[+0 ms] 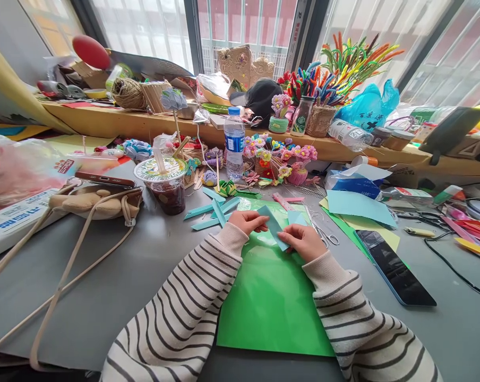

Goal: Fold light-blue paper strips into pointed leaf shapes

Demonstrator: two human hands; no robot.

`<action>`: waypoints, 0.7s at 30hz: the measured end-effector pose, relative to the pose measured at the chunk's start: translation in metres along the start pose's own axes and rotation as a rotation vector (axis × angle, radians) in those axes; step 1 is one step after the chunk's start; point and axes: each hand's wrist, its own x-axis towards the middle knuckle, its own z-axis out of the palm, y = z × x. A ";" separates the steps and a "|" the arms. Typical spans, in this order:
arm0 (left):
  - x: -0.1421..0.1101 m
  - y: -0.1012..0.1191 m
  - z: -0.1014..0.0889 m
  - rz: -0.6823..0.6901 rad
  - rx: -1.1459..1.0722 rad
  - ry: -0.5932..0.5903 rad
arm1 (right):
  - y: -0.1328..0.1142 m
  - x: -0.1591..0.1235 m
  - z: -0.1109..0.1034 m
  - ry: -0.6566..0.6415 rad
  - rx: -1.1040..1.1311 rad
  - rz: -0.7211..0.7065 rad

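A light blue paper strip (273, 229) is held slantwise between my two hands, above a glossy green sheet (272, 307). My left hand (248, 222) pinches its upper left end, and my right hand (301, 241) pinches the lower right end. Several folded blue strips (220, 212) lie crossed on the table, left of the sheet. Just beyond my right hand is another blue paper piece (296, 217), partly hidden by the hand. Scissors (328, 236) rest to the right of that hand, and a pink ruler-like strip (280, 201) lies behind.
A lidded drink cup (164, 193) and a water bottle (234, 146) stand beyond my left hand. At right lies a black-screened phone (395, 268) near blue paper (359, 208). A beige bag (96, 201) with straps is at left. Crafts crowd the windowsill (144, 126).
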 end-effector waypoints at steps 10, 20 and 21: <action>0.001 -0.002 0.000 0.014 -0.039 0.119 | -0.001 0.003 -0.003 0.055 0.074 0.097; 0.002 -0.001 -0.001 -0.048 -0.167 0.011 | 0.005 0.002 -0.001 0.070 0.056 -0.020; 0.001 -0.001 -0.001 -0.058 -0.136 -0.053 | 0.005 0.002 0.000 0.067 0.055 -0.036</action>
